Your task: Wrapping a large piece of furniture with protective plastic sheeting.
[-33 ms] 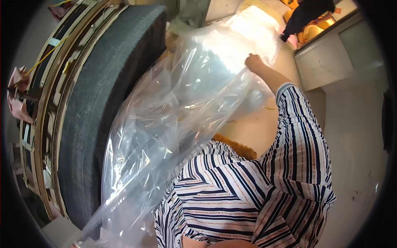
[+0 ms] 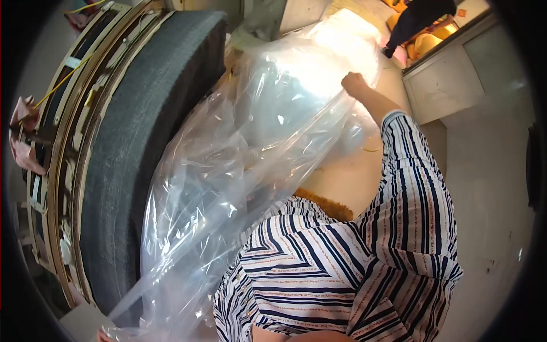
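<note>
A large sheet of clear plastic film [image 2: 199, 194] spreads from the bright far end down to the lower left, crumpled and shiny. My right hand [image 2: 355, 85] is closed on its edge at the upper right, arm stretched out. From there the edge runs in a taut fold toward the lower left corner. There, a little of my left hand [image 2: 104, 336] shows at the picture's bottom rim, against the film's gathered end; most of it is cut off. Pale bluish shapes show through the film, too blurred to name.
A long dark grey padded bench-like piece [image 2: 119, 171] runs along the left, beside a wooden frame [image 2: 62, 148] with a yellow cord and pink cloth. Brown fluffy material [image 2: 325, 204] lies near my body. Another person [image 2: 421, 23] in dark clothing stands at the far right.
The film's fold has shifted slightly and my right hand sits a touch farther right. A bit of my left hand now shows more plainly at the lower left.
</note>
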`<action>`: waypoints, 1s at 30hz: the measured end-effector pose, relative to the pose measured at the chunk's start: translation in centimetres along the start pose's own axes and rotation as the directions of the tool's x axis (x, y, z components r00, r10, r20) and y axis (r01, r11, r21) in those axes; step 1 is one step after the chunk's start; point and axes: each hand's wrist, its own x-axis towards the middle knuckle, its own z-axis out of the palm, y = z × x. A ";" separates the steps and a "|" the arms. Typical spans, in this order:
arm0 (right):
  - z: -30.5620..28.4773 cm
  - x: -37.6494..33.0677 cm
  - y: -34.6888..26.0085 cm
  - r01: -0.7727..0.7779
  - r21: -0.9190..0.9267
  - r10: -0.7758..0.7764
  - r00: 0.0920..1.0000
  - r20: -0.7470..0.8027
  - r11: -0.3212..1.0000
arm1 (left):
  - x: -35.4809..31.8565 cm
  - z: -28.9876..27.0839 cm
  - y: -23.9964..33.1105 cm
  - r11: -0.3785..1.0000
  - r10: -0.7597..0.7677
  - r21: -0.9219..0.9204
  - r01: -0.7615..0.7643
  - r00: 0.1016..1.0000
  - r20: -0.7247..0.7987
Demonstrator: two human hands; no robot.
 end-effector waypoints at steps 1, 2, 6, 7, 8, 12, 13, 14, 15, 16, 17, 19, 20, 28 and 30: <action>-1.1 0.5 2.1 -0.060 0.035 0.060 0.998 0.004 0.998 | 0.8 1.0 -0.5 1.000 0.009 -0.004 -0.009 1.000 0.024; -2.4 2.5 4.2 -0.099 0.066 0.103 0.993 -0.063 0.993 | 1.6 2.0 -1.0 1.000 0.018 -0.010 -0.018 0.999 0.049; -20.7 12.8 8.1 -0.253 0.418 0.327 0.938 -0.115 0.872 | 4.7 5.9 -1.2 0.999 0.054 -0.009 -0.053 0.986 0.155; -26.2 14.1 8.0 0.063 0.739 0.354 0.848 -0.394 0.671 | 5.1 6.8 -1.4 0.998 0.057 -0.008 -0.057 0.983 0.172; -31.9 14.9 7.4 0.455 0.808 0.470 0.659 -0.588 0.374 | 5.6 7.5 -1.5 0.998 0.057 -0.004 -0.058 0.980 0.189; -45.0 13.8 1.0 0.689 0.343 0.688 -0.311 -0.655 0.638 | 5.3 5.1 -3.3 0.997 0.014 0.066 -0.029 0.977 0.214; -43.6 12.2 -2.6 0.753 0.480 0.725 0.006 -0.688 0.450 | 4.4 3.0 -4.7 0.995 -0.010 0.104 -0.010 0.981 0.193; -43.8 11.9 -6.5 0.769 0.592 0.657 0.321 -0.683 0.240 | 2.5 -1.2 -6.4 0.987 -0.061 0.157 0.039 0.989 0.138; -42.8 11.3 -7.2 0.673 0.692 0.354 0.601 -0.717 0.260 | 1.3 -2.2 -7.6 0.985 -0.082 0.159 0.063 0.989 0.119; -40.2 12.3 -8.7 0.567 0.757 -0.005 0.801 -0.598 0.324 | 0.6 -2.2 -7.9 0.983 -0.091 0.172 0.072 0.990 0.106; -35.2 14.9 -9.3 0.614 0.601 0.029 0.687 -0.726 0.511 | 1.7 -1.2 -8.0 0.984 -0.079 0.167 0.059 0.990 0.116; -33.5 17.5 -11.2 0.610 0.491 0.065 0.585 -0.809 0.622 | 2.6 -7.0 -12.0 0.882 -0.176 0.464 0.084 0.972 0.158; -34.9 16.5 -12.8 0.599 0.559 0.079 0.638 -0.766 0.573 | 1.2 -11.5 -13.4 0.844 -0.200 0.528 0.094 0.969 0.148; -35.4 18.2 -7.0 0.679 0.361 -0.110 0.545 -0.831 0.639 | 1.8 -6.0 -2.9 0.854 -0.512 0.164 0.493 0.852 0.105; -30.9 22.9 -1.6 0.644 0.320 -0.126 0.548 -0.827 0.695 | 2.0 -3.2 -0.8 0.891 -0.444 -0.042 0.451 0.888 0.115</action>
